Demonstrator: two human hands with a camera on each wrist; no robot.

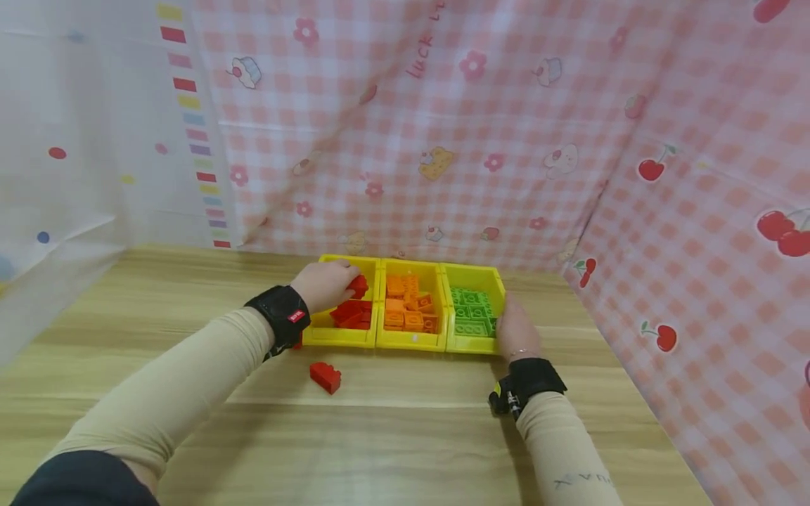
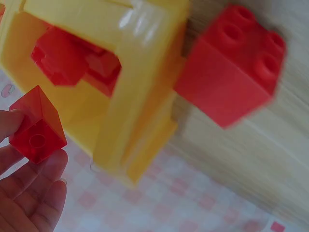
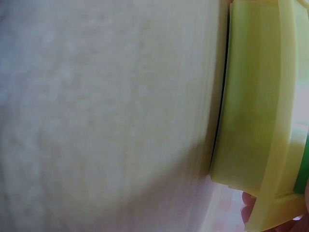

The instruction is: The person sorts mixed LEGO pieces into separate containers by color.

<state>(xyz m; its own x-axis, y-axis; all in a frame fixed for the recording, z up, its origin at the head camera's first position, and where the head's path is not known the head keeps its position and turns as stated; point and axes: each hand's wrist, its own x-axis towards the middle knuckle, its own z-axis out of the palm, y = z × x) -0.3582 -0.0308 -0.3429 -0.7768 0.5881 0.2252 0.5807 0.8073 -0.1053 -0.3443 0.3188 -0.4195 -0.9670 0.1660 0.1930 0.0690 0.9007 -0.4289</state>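
**Holding a red brick over the left-hand bin**

Spanning the far middle of the wooden table [image 1: 405,436], three yellow bins sit side by side: the red-brick bin [image 1: 342,336], the orange-brick bin [image 1: 410,341] and the green-brick bin [image 1: 471,343]. The left hand [image 1: 324,284] is over the red-brick bin, reaching forward and slightly rightward from its cream sleeve, fingers pinching a small red brick [image 2: 37,125] above the pile inside. A loose red brick [image 1: 325,377] lies on the table just in front of that bin, nearer the left hand than the right. The right hand [image 1: 515,329] rests against the green-brick bin's right wall; its fingers seem curled round the rim, though the wrist view is blurred.
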